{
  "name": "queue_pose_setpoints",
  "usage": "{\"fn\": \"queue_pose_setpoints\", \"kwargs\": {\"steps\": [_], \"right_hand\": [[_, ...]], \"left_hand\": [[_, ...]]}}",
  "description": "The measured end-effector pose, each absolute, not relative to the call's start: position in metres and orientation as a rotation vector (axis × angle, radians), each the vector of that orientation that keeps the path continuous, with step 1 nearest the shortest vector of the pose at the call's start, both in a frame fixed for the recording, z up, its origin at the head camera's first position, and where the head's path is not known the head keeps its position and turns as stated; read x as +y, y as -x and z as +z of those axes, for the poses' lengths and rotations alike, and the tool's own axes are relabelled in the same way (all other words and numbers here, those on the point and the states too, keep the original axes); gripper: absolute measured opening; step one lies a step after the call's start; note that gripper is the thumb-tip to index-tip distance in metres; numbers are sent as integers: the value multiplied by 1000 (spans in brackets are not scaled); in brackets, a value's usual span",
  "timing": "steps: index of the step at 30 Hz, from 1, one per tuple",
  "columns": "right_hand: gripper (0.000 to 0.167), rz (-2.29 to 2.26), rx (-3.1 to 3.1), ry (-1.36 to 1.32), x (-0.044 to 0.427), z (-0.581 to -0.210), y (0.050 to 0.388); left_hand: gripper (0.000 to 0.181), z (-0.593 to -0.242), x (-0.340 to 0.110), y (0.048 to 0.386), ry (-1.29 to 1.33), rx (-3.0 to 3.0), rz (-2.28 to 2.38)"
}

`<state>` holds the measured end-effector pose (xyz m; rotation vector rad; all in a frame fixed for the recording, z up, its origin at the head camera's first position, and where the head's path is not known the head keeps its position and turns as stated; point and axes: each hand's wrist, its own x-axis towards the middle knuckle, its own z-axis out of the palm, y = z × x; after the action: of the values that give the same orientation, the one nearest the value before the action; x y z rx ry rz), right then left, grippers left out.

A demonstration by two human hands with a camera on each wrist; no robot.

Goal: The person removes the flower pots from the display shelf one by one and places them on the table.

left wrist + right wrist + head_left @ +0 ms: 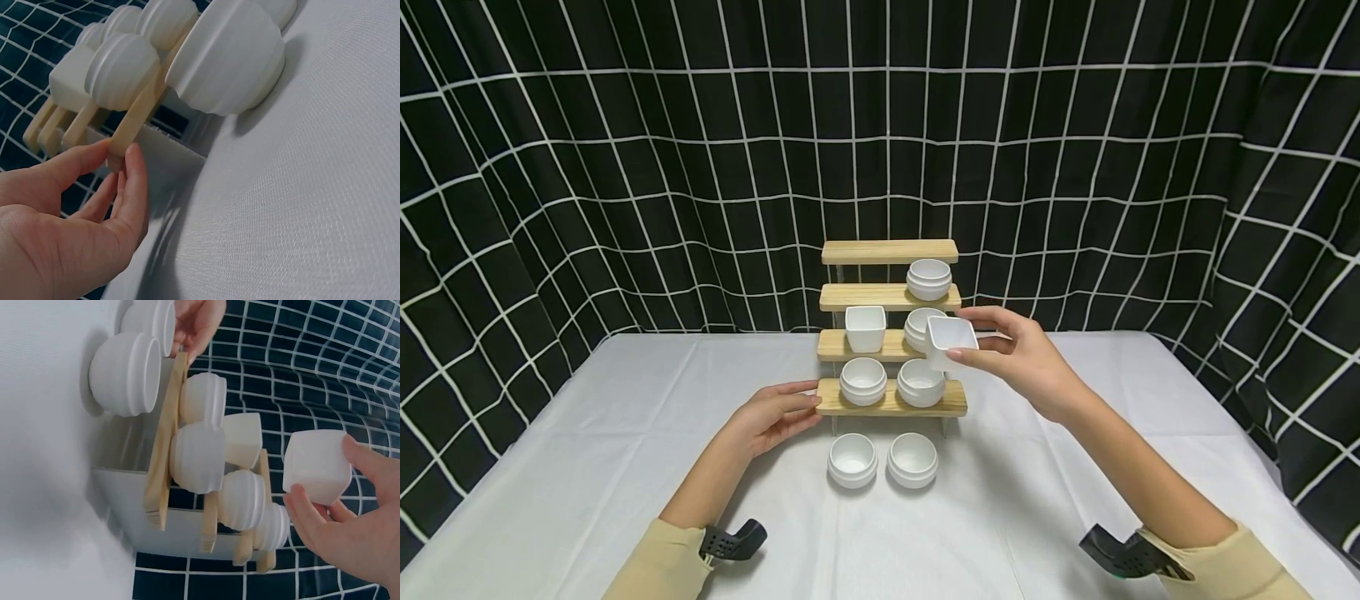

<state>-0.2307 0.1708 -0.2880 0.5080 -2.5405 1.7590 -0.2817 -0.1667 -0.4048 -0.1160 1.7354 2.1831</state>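
White and smooth-walled, a square cup (949, 342) is pinched between the thumb and fingers of the right hand (1026, 354), held in the air by the right side of the four-step rack (889, 252). At the rack's other side, well apart from the cup, the left hand (775, 419) pinches the left end of the lowest wooden board (891, 408) between thumb and fingertips.

The held cup has flat sides, rounded corners and a base narrower than its mouth; in the head view its pale interior shows. From there it partly hides a ridged round bowl (917, 329) on the second board up. A matching square cup, the left-hand one (866, 329), stands upright on that same board. Two more round bowls (912, 461) sit on the white cloth (1037, 500) before the rack.
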Motion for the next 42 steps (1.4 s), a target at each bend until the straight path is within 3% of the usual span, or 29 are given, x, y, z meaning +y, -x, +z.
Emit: {"fn": "queue_pose_setpoints", "kwargs": {"steps": [42], "right_hand": [[63, 1789, -2569, -464, 198, -325, 217]], "left_hand": [[55, -404, -165, 282, 143, 1763, 2177]]}}
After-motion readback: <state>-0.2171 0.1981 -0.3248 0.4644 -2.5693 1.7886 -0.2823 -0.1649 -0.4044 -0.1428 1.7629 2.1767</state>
